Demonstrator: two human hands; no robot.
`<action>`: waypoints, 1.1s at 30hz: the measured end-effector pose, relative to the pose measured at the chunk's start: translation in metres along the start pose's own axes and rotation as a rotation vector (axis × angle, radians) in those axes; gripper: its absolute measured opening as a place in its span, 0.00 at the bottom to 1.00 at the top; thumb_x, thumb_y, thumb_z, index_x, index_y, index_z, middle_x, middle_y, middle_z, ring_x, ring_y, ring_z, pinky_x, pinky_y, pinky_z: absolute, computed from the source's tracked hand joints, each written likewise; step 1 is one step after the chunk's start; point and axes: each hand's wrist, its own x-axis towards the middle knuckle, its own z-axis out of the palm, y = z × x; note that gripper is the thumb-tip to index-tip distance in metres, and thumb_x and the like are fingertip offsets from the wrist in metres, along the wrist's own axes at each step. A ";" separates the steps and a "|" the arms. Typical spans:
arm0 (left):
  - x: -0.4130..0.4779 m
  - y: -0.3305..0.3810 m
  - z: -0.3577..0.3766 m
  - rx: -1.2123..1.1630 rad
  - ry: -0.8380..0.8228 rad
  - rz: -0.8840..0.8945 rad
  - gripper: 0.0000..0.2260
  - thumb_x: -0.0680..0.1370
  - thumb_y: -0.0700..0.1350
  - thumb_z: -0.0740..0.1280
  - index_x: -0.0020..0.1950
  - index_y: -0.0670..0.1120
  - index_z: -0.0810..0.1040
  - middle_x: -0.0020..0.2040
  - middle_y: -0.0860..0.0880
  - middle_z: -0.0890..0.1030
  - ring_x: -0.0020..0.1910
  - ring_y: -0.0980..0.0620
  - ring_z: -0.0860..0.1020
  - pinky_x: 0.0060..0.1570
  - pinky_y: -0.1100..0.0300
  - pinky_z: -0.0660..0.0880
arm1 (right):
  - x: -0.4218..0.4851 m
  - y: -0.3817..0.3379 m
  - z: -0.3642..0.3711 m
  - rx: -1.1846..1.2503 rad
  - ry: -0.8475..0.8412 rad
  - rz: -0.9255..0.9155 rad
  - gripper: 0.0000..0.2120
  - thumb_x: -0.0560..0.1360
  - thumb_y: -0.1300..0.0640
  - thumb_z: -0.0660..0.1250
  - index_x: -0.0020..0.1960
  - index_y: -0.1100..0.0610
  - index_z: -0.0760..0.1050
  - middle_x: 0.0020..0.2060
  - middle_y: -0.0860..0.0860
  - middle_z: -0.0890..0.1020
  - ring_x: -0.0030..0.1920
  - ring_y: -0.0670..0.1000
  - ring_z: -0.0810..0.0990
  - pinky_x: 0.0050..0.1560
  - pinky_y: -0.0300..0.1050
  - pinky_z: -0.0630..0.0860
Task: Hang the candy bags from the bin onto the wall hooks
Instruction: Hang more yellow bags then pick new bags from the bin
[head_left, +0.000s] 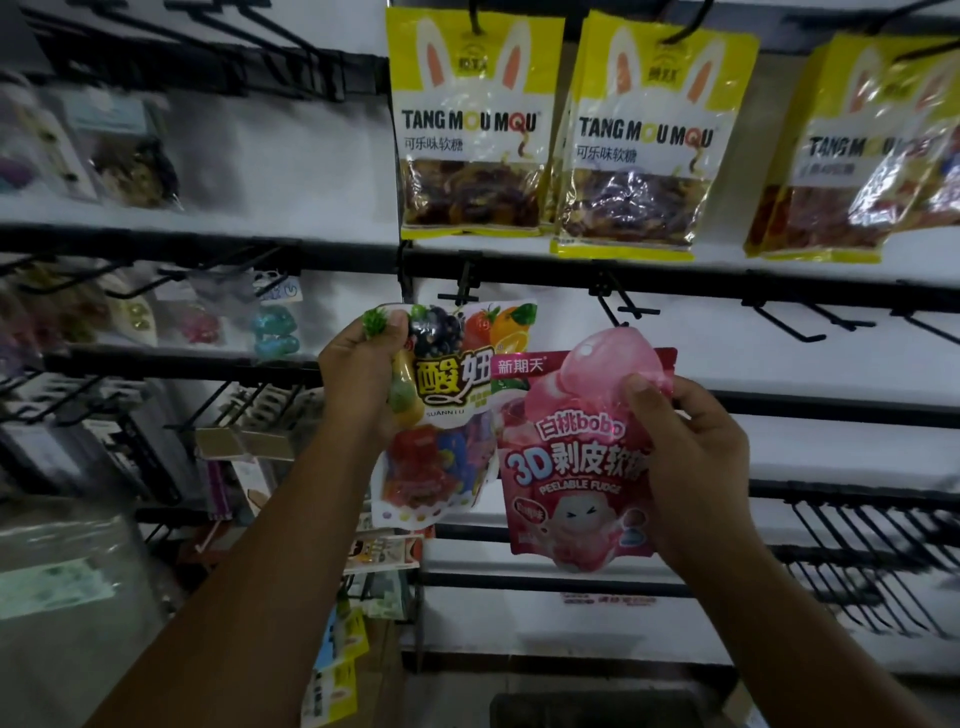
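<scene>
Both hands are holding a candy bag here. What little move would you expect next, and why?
Probably the right hand lifts the pink peach bag a little, to slip its top onto the empty black hook just above it. The left hand grips the fruit bag right at the neighbouring hook; whether that one is threaded I cannot tell.

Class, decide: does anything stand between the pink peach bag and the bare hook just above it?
Nothing visible does. The pink peach bag, gripped by the right hand, has its top just below the bare hook.
</scene>
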 end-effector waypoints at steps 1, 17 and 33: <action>0.002 -0.001 0.001 0.006 0.006 -0.001 0.06 0.78 0.40 0.69 0.43 0.48 0.82 0.33 0.52 0.84 0.31 0.55 0.82 0.35 0.55 0.82 | 0.000 0.001 0.000 0.005 0.001 0.009 0.08 0.78 0.52 0.67 0.53 0.56 0.79 0.38 0.53 0.86 0.38 0.54 0.86 0.37 0.53 0.83; 0.016 -0.018 0.019 -0.032 0.127 0.009 0.07 0.78 0.36 0.69 0.42 0.43 0.83 0.37 0.46 0.85 0.38 0.48 0.84 0.42 0.49 0.83 | 0.006 0.004 -0.003 0.025 -0.002 0.032 0.08 0.77 0.52 0.67 0.52 0.56 0.78 0.37 0.53 0.85 0.37 0.53 0.86 0.35 0.50 0.82; 0.057 -0.036 0.024 0.201 0.142 0.316 0.04 0.79 0.38 0.68 0.46 0.42 0.81 0.34 0.53 0.80 0.31 0.63 0.78 0.35 0.62 0.77 | 0.019 0.016 -0.002 0.023 -0.009 0.047 0.08 0.77 0.51 0.67 0.52 0.55 0.78 0.40 0.56 0.86 0.40 0.57 0.86 0.41 0.59 0.83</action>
